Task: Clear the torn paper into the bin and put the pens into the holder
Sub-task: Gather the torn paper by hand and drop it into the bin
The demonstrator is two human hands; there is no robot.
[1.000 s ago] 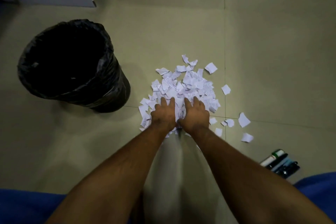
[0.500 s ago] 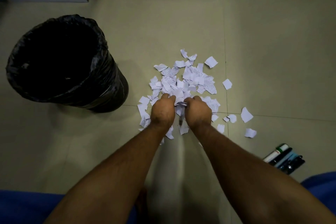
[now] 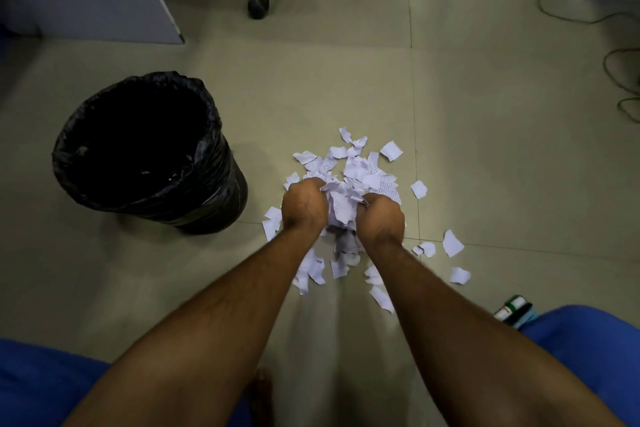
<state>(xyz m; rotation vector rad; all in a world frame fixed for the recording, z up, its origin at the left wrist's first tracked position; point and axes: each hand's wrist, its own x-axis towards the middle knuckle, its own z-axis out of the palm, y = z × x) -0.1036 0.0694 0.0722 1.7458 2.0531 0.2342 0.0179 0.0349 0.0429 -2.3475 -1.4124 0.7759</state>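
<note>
The left hand [image 3: 304, 205] and the right hand [image 3: 380, 216] are cupped toward each other, fingers curled inward, and between them they clamp a crumpled bunch of torn paper [image 3: 341, 202]. The bunch bulges up between the two palms, and both hands sit over the middle of the scatter on the tiled floor [image 3: 502, 149].

More white scraps [image 3: 360, 166], some printed with lines of text, lie on the floor just beyond the hands. Others trail back under the forearms, and a few single pieces [image 3: 452, 243] lie apart to the right.

The bin [image 3: 221, 191], round and lined with a black plastic bag, stands upright on the floor to the left of the paper, near the left hand but not touching it. A few pale specks show inside it.

The pens [image 3: 514, 309] lie in a small cluster on the floor at lower right, well apart from the hands and partly hidden by a blue-clad knee [image 3: 588, 350].

At the top, the castors [image 3: 258, 6] and metal legs of an office chair show, with thin cables [image 3: 554, 7] at the far right.
</note>
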